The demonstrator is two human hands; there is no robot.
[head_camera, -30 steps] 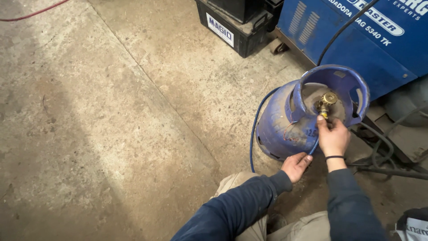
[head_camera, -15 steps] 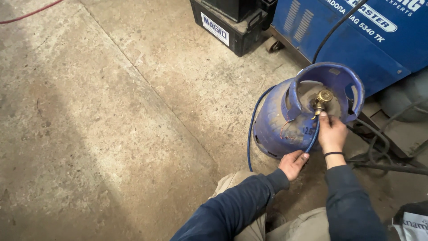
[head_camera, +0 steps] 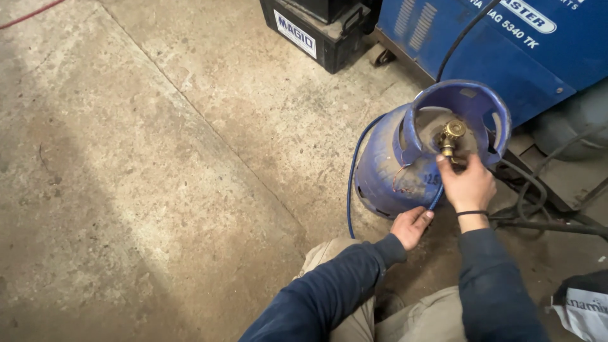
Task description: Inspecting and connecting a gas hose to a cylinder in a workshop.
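On the concrete floor stands the blue gas bottle [head_camera: 396,171]. My right hand [head_camera: 467,185] grips the fitting just under its brass valve [head_camera: 451,135]. My left hand [head_camera: 411,227], fingers loose, touches the bottle's bottom edge beside the blue hose [head_camera: 350,183].

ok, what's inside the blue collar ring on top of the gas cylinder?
Inside the blue collar ring: a brass valve, with the right hand at its base. The valve's hose connection is hidden by the fingers.

Scuffed matt painted-metal gas cylinder [head_camera: 396,171]; shiny brass valve [head_camera: 451,134]; rough concrete floor [head_camera: 158,177]; hose [head_camera: 352,177] probably rubber.
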